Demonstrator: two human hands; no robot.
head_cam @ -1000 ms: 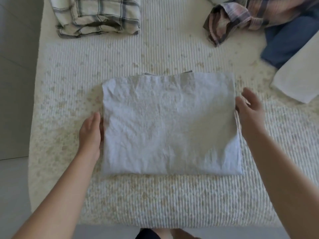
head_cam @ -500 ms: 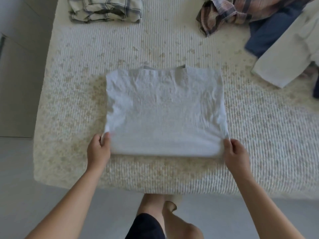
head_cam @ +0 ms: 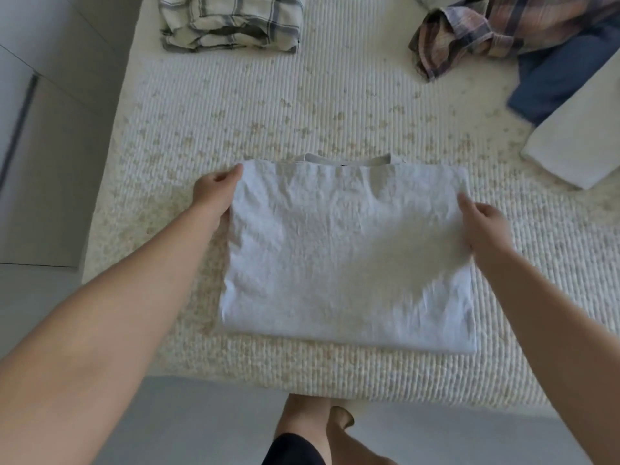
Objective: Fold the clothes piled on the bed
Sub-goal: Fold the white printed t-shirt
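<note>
A white garment (head_cam: 349, 256), folded into a wrinkled rectangle, lies flat on the bed (head_cam: 268, 105) near its front edge. A bit of collar shows at its far edge. My left hand (head_cam: 214, 193) pinches the garment's far left corner, thumb on top of the cloth. My right hand (head_cam: 483, 226) grips the right edge a little below the far right corner, fingers on the cloth; it is blurred by motion.
A folded cream plaid shirt (head_cam: 231, 21) sits at the back left. An unfolded pile lies at the back right: a brown plaid shirt (head_cam: 469, 38), a navy piece (head_cam: 557, 85) and a pale grey piece (head_cam: 580, 142). The floor and my legs (head_cam: 315, 427) are below the bed's front edge.
Both hands went from the garment's sides to its near corners, then up to its far corners. The garment stays flat in the same place.
</note>
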